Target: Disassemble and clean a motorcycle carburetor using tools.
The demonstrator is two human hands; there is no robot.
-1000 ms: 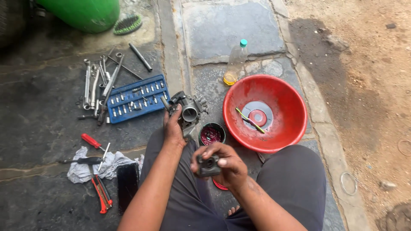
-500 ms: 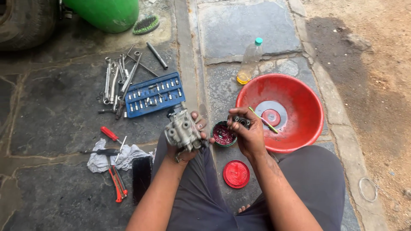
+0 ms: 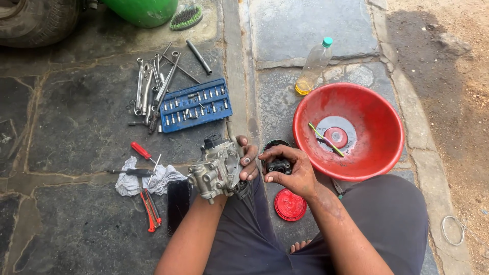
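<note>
Seated on stone paving, the left hand (image 3: 248,162) grips a grey metal carburetor (image 3: 216,170); the right hand (image 3: 290,170), back from the small dark tin at twelve o'clock, now closes its fingers (image 3: 275,153) on a small black part (image 3: 278,165) beside it.

Dark stone-slab floor (image 3: 76,127), sandy dirt ground (image 3: 448,76) alongside, even daylight

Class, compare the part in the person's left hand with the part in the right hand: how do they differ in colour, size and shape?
The metal part in the left hand is grey, while the small part in the right hand is black. The metal part is much bigger and sticks out past the fingers; the small part sits mostly inside the grip. The metal part looks blocky with knobs; the small part looks rounded. Both are held over the lap.
</note>
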